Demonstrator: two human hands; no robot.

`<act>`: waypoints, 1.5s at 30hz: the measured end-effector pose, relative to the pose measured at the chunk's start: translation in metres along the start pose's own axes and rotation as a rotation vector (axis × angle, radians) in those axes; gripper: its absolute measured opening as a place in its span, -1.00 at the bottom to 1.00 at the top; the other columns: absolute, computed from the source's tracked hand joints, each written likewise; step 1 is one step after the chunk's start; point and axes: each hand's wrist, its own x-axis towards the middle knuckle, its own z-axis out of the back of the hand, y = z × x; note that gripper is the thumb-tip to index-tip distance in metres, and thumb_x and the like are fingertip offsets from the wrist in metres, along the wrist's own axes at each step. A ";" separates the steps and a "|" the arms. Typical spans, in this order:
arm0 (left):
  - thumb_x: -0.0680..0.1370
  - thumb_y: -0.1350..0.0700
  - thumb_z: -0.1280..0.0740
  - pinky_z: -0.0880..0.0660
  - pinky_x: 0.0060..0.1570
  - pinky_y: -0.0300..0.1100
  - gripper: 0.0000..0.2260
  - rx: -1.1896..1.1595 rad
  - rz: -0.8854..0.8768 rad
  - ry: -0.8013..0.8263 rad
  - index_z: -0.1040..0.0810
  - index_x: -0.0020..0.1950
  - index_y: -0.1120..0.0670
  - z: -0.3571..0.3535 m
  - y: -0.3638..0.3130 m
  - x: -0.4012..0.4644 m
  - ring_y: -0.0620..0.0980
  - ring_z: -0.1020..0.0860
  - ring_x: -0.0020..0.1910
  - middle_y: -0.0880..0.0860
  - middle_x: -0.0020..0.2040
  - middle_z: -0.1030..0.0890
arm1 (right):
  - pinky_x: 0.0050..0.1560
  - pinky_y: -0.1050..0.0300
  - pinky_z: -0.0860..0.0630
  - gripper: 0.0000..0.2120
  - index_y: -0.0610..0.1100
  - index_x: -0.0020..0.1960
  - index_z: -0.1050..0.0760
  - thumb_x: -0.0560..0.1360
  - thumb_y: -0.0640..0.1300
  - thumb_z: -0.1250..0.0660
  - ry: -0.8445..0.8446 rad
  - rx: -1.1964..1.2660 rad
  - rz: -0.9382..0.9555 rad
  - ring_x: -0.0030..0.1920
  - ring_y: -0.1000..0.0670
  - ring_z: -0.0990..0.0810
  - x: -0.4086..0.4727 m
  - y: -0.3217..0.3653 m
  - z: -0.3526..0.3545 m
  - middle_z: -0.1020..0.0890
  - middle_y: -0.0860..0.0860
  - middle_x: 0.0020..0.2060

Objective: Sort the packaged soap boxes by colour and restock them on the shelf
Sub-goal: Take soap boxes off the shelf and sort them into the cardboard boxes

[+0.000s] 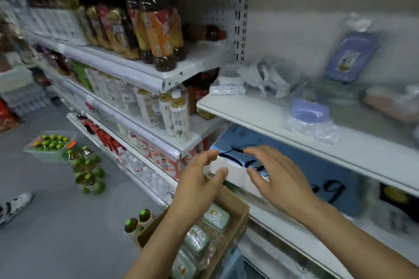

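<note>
Mostly blurred, head view. Left hand [199, 179] raised in front of the shelf edge, fingers loosely spread and bent, holding nothing. Right hand [275, 175] just beside it, palm down, fingers spread and slightly bent, hovering over a white and blue box [229, 166] on the lower shelf [301, 235]; contact with the box not clear, no grip visible. Blue printed panel with dark lettering [324, 172] behind the hands on that same lower level. Cardboard box [235, 206] below the forearms, open top, holding green wrapped soap packs [197, 239] in a row, at least four visible. Upper shelf [260, 118] to the right carrying a purple wrapped soap dish [309, 112], a blue soap pack [350, 56] leaning on the back wall, a pink wrapped pack [390, 103] at far right, and loose crumpled plastic packaging [267, 75]. Left shelving full of drink bottles: dark tea bottles [158, 29] up top, pale tea bottles [179, 118] one level down. Green-capped bottles [89, 171] standing on the floor [56, 222], more in a clear tub [51, 145]. Sneaker [13, 207] at the left edge.
</note>
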 end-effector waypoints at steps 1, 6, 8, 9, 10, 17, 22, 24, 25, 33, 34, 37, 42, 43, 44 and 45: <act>0.56 -0.04 -0.36 -0.42 0.20 -0.32 -0.66 -0.027 -0.009 0.001 -0.47 0.33 -0.19 -0.001 -0.008 0.006 -0.40 -0.43 0.19 -0.26 0.23 -0.52 | 0.05 0.17 -0.37 -0.63 0.09 0.38 -0.37 0.58 0.00 -0.23 -0.029 -0.015 -0.008 0.24 0.08 -0.44 -0.001 -0.003 0.010 -0.46 0.18 0.27; 0.57 -0.06 -0.35 -0.46 0.25 -0.13 -0.65 0.033 -0.139 0.045 -0.46 0.35 -0.09 -0.019 -0.047 0.047 -0.16 -0.49 0.24 -0.16 0.25 -0.53 | 0.04 0.14 -0.39 -0.69 0.08 0.31 -0.45 0.57 -0.04 -0.25 -0.158 -0.029 -0.076 0.19 0.07 -0.47 -0.004 -0.026 0.055 -0.51 0.18 0.20; 0.57 -0.05 -0.35 -0.41 0.30 -0.17 -0.64 0.032 -0.191 0.098 -0.43 0.36 -0.11 -0.034 -0.066 0.063 -0.21 -0.45 0.28 -0.17 0.29 -0.49 | 0.04 0.13 -0.41 -0.71 0.09 0.28 -0.46 0.57 -0.02 -0.26 -0.197 -0.042 -0.102 0.18 0.08 -0.48 -0.003 -0.041 0.071 -0.51 0.18 0.20; 0.57 -0.05 -0.35 -0.39 0.30 -0.19 -0.64 0.024 -0.213 0.109 -0.43 0.36 -0.12 -0.042 -0.077 0.071 -0.23 -0.43 0.28 -0.18 0.29 -0.47 | 0.03 0.13 -0.41 -0.72 0.09 0.27 -0.47 0.56 -0.01 -0.26 -0.221 -0.041 -0.112 0.17 0.09 -0.49 0.000 -0.049 0.080 -0.52 0.19 0.20; 0.57 -0.05 -0.35 -0.39 0.28 -0.20 -0.64 0.021 -0.233 0.109 -0.42 0.36 -0.12 -0.050 -0.090 0.079 -0.23 -0.43 0.27 -0.18 0.28 -0.47 | 0.03 0.13 -0.41 -0.73 0.09 0.25 -0.48 0.56 -0.02 -0.26 -0.240 -0.034 -0.125 0.16 0.10 -0.49 0.004 -0.057 0.089 -0.52 0.19 0.19; 0.52 -0.17 -0.37 -0.35 0.36 0.01 -0.38 0.133 -0.185 0.193 -0.29 0.49 0.03 -0.118 -0.149 0.143 0.03 -0.34 0.41 0.04 0.45 -0.34 | 0.14 -0.10 -0.49 -0.66 -0.10 0.23 -0.52 0.46 -0.14 -0.34 -0.444 0.023 -0.315 0.17 -0.23 -0.51 0.079 -0.142 0.151 -0.54 -0.17 0.16; 0.41 -0.42 -0.30 -0.32 0.34 0.09 -0.11 0.407 -0.064 0.253 -0.13 0.56 0.05 -0.151 -0.161 0.162 0.16 -0.22 0.44 0.12 0.49 -0.23 | 0.15 -0.12 -0.40 -0.49 -0.17 0.38 -0.34 0.45 -0.18 -0.35 -0.492 -0.197 -0.328 0.33 -0.22 -0.28 0.145 -0.173 0.197 -0.35 -0.17 0.32; 0.39 -0.42 -0.33 -0.32 0.33 0.08 -0.02 0.488 -0.020 0.314 -0.02 0.59 0.08 -0.162 -0.161 0.164 0.18 -0.21 0.44 0.14 0.48 -0.23 | 0.17 -0.13 -0.37 -0.44 -0.21 0.40 -0.30 0.45 -0.16 -0.37 -0.406 -0.320 -0.342 0.36 -0.23 -0.26 0.167 -0.183 0.207 -0.34 -0.18 0.34; 0.38 -0.41 -0.35 -0.33 0.31 0.07 0.00 0.523 -0.016 0.325 0.01 0.59 0.08 -0.166 -0.159 0.163 0.18 -0.21 0.43 0.14 0.47 -0.23 | 0.16 -0.13 -0.36 -0.43 -0.23 0.39 -0.29 0.45 -0.13 -0.38 -0.358 -0.387 -0.362 0.33 -0.25 -0.29 0.175 -0.187 0.209 -0.35 -0.20 0.33; 0.38 -0.18 -0.46 -0.36 0.29 0.01 -0.04 0.452 -0.043 0.234 0.04 0.59 0.05 -0.163 -0.147 0.161 0.15 -0.25 0.39 0.11 0.42 -0.30 | 0.10 -0.02 -0.29 -0.53 -0.21 0.08 -0.41 0.36 0.07 -0.46 -0.190 -0.605 -0.408 0.17 -0.22 -0.40 0.178 -0.189 0.218 -0.56 -0.17 0.02; 0.38 -0.17 -0.46 -0.35 0.30 0.01 -0.03 0.418 -0.054 0.238 0.05 0.59 0.04 -0.159 -0.145 0.159 0.14 -0.24 0.40 0.10 0.43 -0.30 | 0.10 -0.02 -0.29 -0.54 -0.19 0.06 -0.42 0.35 0.08 -0.47 -0.189 -0.592 -0.401 0.16 -0.21 -0.41 0.172 -0.187 0.219 -0.56 -0.16 0.01; 0.38 -0.10 -0.47 -0.33 0.35 0.02 -0.04 0.293 -0.102 0.224 0.06 0.60 0.00 -0.147 -0.138 0.147 0.10 -0.22 0.42 0.04 0.48 -0.27 | -0.01 0.00 -0.28 -0.56 -0.17 0.02 -0.43 0.35 0.11 -0.46 -0.311 -0.501 -0.363 0.12 -0.20 -0.42 0.142 -0.172 0.222 -0.56 -0.13 -0.02; 0.28 -0.11 -0.42 -0.39 0.31 0.06 -0.08 0.095 -0.171 0.168 -0.08 0.57 -0.07 -0.120 -0.131 0.115 0.08 -0.31 0.36 -0.01 0.45 -0.32 | -0.08 0.03 -0.30 -0.49 -0.08 0.06 -0.43 0.33 0.26 -0.42 -0.466 -0.335 -0.435 0.13 -0.18 -0.40 0.075 -0.131 0.222 -0.52 -0.01 -0.07; 0.23 -0.15 -0.39 -0.43 0.27 0.09 -0.09 0.056 -0.176 0.163 -0.12 0.54 -0.10 -0.113 -0.131 0.107 0.09 -0.35 0.33 -0.02 0.41 -0.35 | -0.06 0.02 -0.36 -0.47 -0.07 0.08 -0.44 0.32 0.27 -0.43 -0.517 -0.259 -0.436 0.13 -0.18 -0.40 0.058 -0.124 0.219 -0.53 -0.02 -0.07; 0.20 -0.17 -0.37 -0.46 0.23 0.12 -0.10 0.020 -0.188 0.160 -0.15 0.51 -0.13 -0.106 -0.129 0.099 0.09 -0.38 0.30 -0.05 0.38 -0.38 | -0.05 -0.02 -0.42 -0.45 -0.07 0.09 -0.45 0.29 0.27 -0.44 -0.570 -0.170 -0.436 0.11 -0.18 -0.41 0.041 -0.118 0.215 -0.55 -0.04 -0.08; 0.19 -0.17 -0.38 -0.49 0.20 0.13 -0.13 -0.010 -0.206 0.159 -0.18 0.48 -0.17 -0.098 -0.127 0.090 0.09 -0.41 0.28 -0.07 0.35 -0.40 | -0.06 -0.05 -0.47 -0.43 -0.08 0.06 -0.46 0.26 0.29 -0.45 -0.607 -0.094 -0.442 0.08 -0.18 -0.43 0.024 -0.111 0.212 -0.55 -0.05 -0.10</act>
